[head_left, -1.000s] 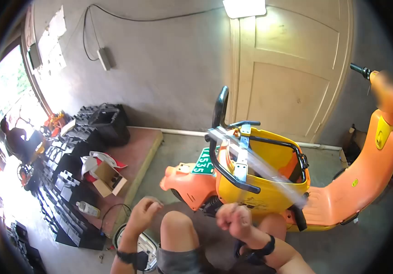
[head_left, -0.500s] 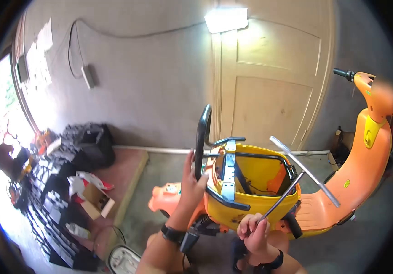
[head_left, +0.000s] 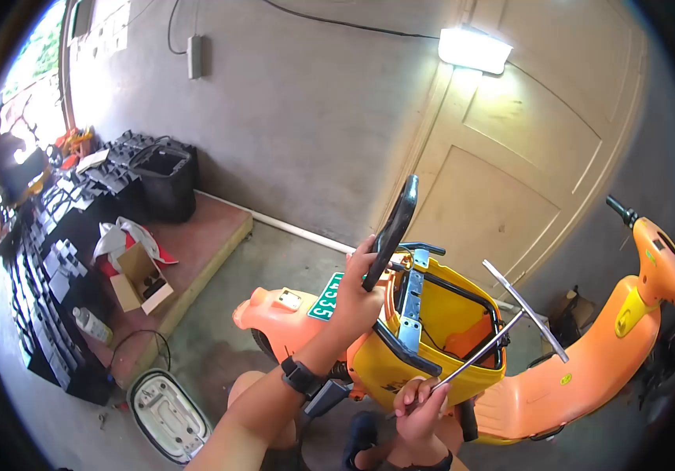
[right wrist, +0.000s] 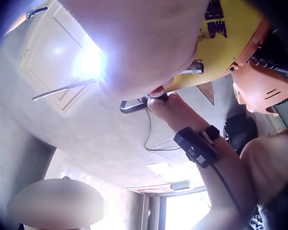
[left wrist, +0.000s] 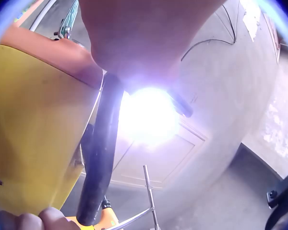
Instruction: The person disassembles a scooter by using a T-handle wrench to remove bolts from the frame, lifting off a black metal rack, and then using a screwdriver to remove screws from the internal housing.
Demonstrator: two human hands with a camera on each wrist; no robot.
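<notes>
My left hand (head_left: 357,294) grips the upright black padded bar (head_left: 394,228) at the rear of an orange scooter (head_left: 530,396). In the right wrist view, the left hand (right wrist: 165,108) wraps the same bar's end. Pinched in my right hand (head_left: 422,412) is the shaft of a metal T-shaped tool (head_left: 479,352), its crossbar (head_left: 527,312) raised beyond the yellow body section (head_left: 376,361). That section stands open at the top, with a metal bracket (head_left: 410,302) across its rear edge. The left wrist view shows a black rail (left wrist: 102,148) beside the yellow panel (left wrist: 36,124).
A white-lined seat or lid (head_left: 168,416) lies on the floor at lower left. Black parts (head_left: 51,290), an open cardboard box (head_left: 141,279) and a bottle (head_left: 91,326) occupy the low platform (head_left: 196,267). Behind the scooter are a door (head_left: 494,188) and a lit lamp (head_left: 475,51).
My left hand has come up from above my lap, reached the black bar and taken hold of it. The tool, blurred earlier, now slants up from my right hand. The head view has shifted and tilted.
</notes>
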